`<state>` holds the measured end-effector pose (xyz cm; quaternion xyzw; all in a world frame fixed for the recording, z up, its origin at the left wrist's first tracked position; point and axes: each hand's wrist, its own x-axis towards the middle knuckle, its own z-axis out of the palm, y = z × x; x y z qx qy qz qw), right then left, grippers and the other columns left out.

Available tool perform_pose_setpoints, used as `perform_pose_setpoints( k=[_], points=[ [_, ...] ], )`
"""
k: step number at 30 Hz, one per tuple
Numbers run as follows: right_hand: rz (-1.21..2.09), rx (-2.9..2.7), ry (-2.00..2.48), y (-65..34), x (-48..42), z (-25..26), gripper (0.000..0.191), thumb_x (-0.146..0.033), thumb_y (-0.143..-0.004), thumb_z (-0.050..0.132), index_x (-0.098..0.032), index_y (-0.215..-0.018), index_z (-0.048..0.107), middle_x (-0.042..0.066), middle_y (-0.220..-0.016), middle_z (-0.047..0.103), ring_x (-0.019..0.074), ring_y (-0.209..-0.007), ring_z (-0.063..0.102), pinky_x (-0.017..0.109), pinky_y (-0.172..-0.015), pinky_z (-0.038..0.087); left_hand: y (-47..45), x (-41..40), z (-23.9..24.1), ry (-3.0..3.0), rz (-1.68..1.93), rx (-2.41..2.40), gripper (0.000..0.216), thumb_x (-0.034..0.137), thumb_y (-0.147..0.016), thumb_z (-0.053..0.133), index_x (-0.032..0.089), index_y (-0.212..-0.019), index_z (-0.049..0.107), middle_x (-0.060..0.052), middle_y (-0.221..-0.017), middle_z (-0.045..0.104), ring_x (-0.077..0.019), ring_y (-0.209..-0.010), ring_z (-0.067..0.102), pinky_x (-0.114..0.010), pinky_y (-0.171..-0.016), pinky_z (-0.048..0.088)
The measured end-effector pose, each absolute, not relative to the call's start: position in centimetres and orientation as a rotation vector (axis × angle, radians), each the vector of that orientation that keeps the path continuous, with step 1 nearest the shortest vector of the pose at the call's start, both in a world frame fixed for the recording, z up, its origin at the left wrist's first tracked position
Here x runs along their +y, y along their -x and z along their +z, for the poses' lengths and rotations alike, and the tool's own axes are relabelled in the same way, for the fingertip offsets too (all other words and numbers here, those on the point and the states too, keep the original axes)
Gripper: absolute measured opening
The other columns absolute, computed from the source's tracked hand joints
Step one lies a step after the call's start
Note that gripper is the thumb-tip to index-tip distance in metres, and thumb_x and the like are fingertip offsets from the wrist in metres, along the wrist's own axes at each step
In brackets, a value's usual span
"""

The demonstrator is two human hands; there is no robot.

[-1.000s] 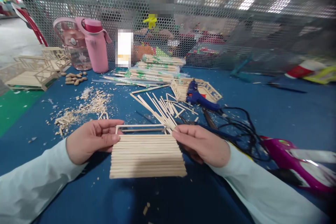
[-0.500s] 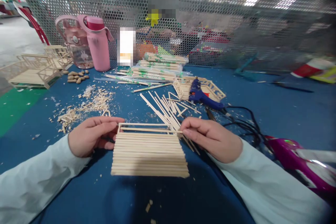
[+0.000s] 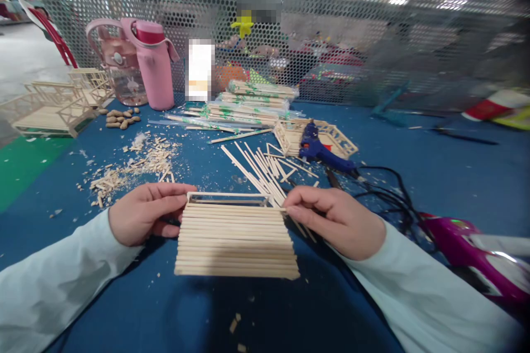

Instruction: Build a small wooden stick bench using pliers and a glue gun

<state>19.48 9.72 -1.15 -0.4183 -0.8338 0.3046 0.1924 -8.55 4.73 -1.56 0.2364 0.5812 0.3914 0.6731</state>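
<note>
A flat panel of wooden sticks (image 3: 235, 240) glued side by side lies on the blue table (image 3: 434, 176) in front of me. A thin rectangular stick frame (image 3: 229, 197) stands along the panel's far edge. My left hand (image 3: 144, 212) pinches the frame's left end and the panel's far left corner. My right hand (image 3: 335, 220) pinches the frame's right end with its fingers pressed together. Loose sticks (image 3: 259, 168) lie fanned out just behind the frame.
A blue glue gun (image 3: 318, 151) rests on a stick model, its black cable (image 3: 385, 190) running to the right. Also around: a purple tool (image 3: 459, 245), wood scraps (image 3: 132, 168), packed sticks (image 3: 248, 105), pink bottles (image 3: 141, 66), finished models (image 3: 53, 102), a mesh screen (image 3: 372, 38) with a person behind.
The frame has come down closer to the panel's far edge, and both hands have shifted only slightly with it.
</note>
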Motion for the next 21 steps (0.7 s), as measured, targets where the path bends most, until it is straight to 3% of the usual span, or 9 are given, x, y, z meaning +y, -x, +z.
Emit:
perform_pose_setpoints(
  k=[7, 17, 21],
  points=[
    [0.851, -2.350, 1.182, -19.0, 9.5, -0.6, 0.029, -0.038, -0.083, 0.045, -0.017, -0.069, 0.060, -0.001, -0.052, 0.052, 0.0093, -0.047, 0.041, 0.021, -0.047, 0.032, 8.6, 4.6, -1.7, -0.505, 0.887, 1.301, 0.021, 0.011, -0.066, 0.069, 0.015, -0.087, 0.070, -0.004, -0.069, 0.069, -0.0125, -0.056, 0.063, -0.020, -0.043, 0.053],
    [0.875, -2.399, 1.156, -19.2, 9.6, 0.0, 0.024, -0.033, -0.081, 0.051, -0.015, -0.071, 0.064, -0.001, -0.052, 0.057, 0.0084, -0.046, 0.045, 0.021, -0.048, 0.034, 9.1, 4.4, -2.9, -0.602, 0.880, 1.314, 0.039, 0.021, -0.053, 0.081, 0.017, -0.090, 0.068, -0.003, -0.069, 0.068, -0.0123, -0.058, 0.063, -0.018, -0.048, 0.053],
    [0.826, -2.441, 1.099, -19.5, 9.6, 0.2, 0.022, -0.028, -0.081, 0.052, -0.013, -0.077, 0.067, 0.001, -0.057, 0.063, 0.0079, -0.046, 0.048, 0.020, -0.049, 0.036, 9.3, 4.2, -3.2, -0.589, 0.877, 1.320, 0.044, 0.024, -0.050, 0.083, 0.020, -0.092, 0.068, -0.004, -0.080, 0.071, -0.0155, -0.066, 0.066, -0.023, -0.055, 0.057]
  ],
)
